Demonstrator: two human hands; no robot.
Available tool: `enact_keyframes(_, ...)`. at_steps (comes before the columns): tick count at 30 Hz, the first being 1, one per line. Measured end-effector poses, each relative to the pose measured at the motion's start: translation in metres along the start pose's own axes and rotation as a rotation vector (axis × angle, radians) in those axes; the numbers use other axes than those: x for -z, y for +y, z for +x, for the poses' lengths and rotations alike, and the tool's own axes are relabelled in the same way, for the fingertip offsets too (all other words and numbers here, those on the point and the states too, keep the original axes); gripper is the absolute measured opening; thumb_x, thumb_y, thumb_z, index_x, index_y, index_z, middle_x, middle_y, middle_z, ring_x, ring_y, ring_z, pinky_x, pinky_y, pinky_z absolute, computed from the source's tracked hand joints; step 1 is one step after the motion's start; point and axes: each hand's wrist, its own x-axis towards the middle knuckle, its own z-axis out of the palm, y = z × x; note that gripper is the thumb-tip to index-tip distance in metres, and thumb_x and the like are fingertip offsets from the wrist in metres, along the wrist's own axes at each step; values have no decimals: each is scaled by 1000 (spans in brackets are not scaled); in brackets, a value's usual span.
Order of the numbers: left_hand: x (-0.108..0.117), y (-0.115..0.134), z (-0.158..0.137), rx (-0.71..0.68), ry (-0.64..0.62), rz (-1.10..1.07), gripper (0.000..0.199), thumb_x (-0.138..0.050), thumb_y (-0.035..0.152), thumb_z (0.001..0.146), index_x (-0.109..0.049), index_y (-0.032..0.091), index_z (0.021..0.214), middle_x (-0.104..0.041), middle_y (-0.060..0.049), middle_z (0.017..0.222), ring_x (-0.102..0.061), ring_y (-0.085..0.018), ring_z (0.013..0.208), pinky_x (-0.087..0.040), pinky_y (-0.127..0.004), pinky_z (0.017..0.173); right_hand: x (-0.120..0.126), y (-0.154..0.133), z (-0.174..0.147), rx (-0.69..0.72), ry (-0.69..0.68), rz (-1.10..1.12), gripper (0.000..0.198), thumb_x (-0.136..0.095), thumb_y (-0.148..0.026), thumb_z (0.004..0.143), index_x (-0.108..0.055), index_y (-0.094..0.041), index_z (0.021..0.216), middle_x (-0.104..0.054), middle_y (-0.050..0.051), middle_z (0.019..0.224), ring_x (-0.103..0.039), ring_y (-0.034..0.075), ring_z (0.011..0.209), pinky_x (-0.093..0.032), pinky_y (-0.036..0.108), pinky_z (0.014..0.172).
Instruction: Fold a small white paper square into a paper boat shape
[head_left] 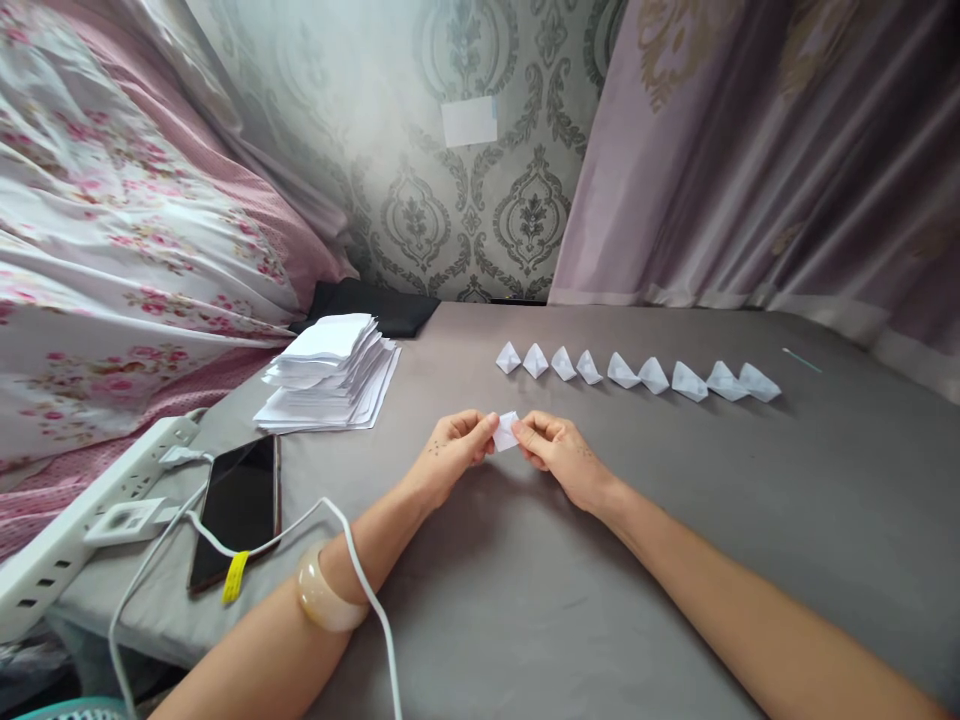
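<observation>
Both my hands meet over the middle of the grey table [675, 560]. My left hand [454, 452] and my right hand [559, 452] pinch a small folded piece of white paper [505, 431] between their fingertips, just above the table top. Beyond my hands a row of several folded white paper shapes [637, 375] lies in a line from the centre to the right. A stack of white paper sheets [334, 372] sits to the far left of my hands. A pale bangle [322, 600] is on my left wrist.
A black phone [238, 505] lies at the left near a white power strip [82, 520], and a white cable [360, 575] drapes over my left forearm. Floral bedding [112, 250] rises at the left, curtains [787, 150] at the right, patterned wallpaper behind. A thin stick [801, 360] lies far right.
</observation>
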Motion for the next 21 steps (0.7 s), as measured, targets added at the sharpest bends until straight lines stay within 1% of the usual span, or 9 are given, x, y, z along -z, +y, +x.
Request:
enact_keyframes(2, 1, 1, 0, -51, 30, 64, 37, -56, 49, 80, -50, 14, 65, -44, 4, 58, -36, -7, 54, -26, -21, 52, 0, -2, -1, -5, -35, -10, 33, -57, -47, 79, -52, -18, 64, -47, -4, 58, -37, 8, 53, -29, 23, 51)
enact_keyframes(4, 3, 3, -1, -93, 16, 159, 36, -53, 47, 81, -50, 14, 66, -43, 3, 60, -37, -8, 57, -28, -21, 54, 2, -7, -3, -33, -88, -25, 30, -60, -46, 76, -58, -17, 70, -52, -3, 61, -42, 8, 56, -32, 23, 53)
enact_keyframes(8, 8, 10, -5, -146, -144, 374, 34, -51, 45, 83, -52, 14, 67, -38, 5, 58, -32, -8, 55, -24, -22, 51, 10, -14, -4, -100, -182, -49, 28, -69, -42, 69, -65, -17, 81, -57, -1, 68, -46, 9, 59, -34, 23, 55)
enact_keyframes(10, 8, 12, -7, -140, -209, 433, 34, -50, 45, 83, -54, 14, 69, -36, 5, 57, -31, -8, 54, -23, -22, 50, 13, -15, -4, -113, -239, -74, 28, -71, -41, 67, -66, -16, 79, -59, -1, 68, -48, 9, 60, -35, 23, 56)
enact_keyframes(11, 7, 12, -7, -133, -214, 439, 34, -51, 45, 83, -54, 14, 68, -36, 5, 57, -31, -8, 54, -24, -22, 50, 13, -15, -3, -106, -253, -76, 27, -71, -41, 67, -66, -17, 76, -59, -1, 67, -49, 10, 60, -36, 23, 57)
enact_keyframes(12, 6, 12, -8, -128, -192, 422, 35, -51, 46, 83, -54, 14, 67, -36, 5, 56, -32, -8, 54, -24, -22, 50, 13, -14, -2, -91, -245, -66, 26, -72, -41, 66, -65, -17, 73, -60, -1, 66, -49, 10, 60, -37, 24, 58)
enact_keyframes(14, 2, 12, -7, -112, -102, 320, 38, -51, 48, 83, -53, 14, 65, -41, 4, 57, -37, -8, 55, -29, -21, 52, 12, -11, 0, -50, -160, 2, 25, -72, -41, 66, -63, -17, 68, -59, -3, 64, -50, 9, 59, -39, 24, 61)
enact_keyframes(17, -3, 10, -4, -67, -4, 137, 34, -58, 48, 78, -57, 14, 73, -54, 1, 65, -47, -9, 61, -36, -22, 58, 7, -5, 3, -32, -28, 211, 23, -74, -39, 66, -64, -18, 73, -62, -2, 69, -54, 9, 64, -44, 25, 68)
enact_keyframes(21, -4, 5, -2, -59, 47, 38, 30, -72, 40, 68, -61, 14, 82, -63, -2, 78, -54, -11, 70, -38, -21, 61, 2, 2, 4, -71, -34, 435, 26, -76, -33, 66, -65, -18, 85, -67, 2, 89, -61, 14, 88, -46, 31, 86)
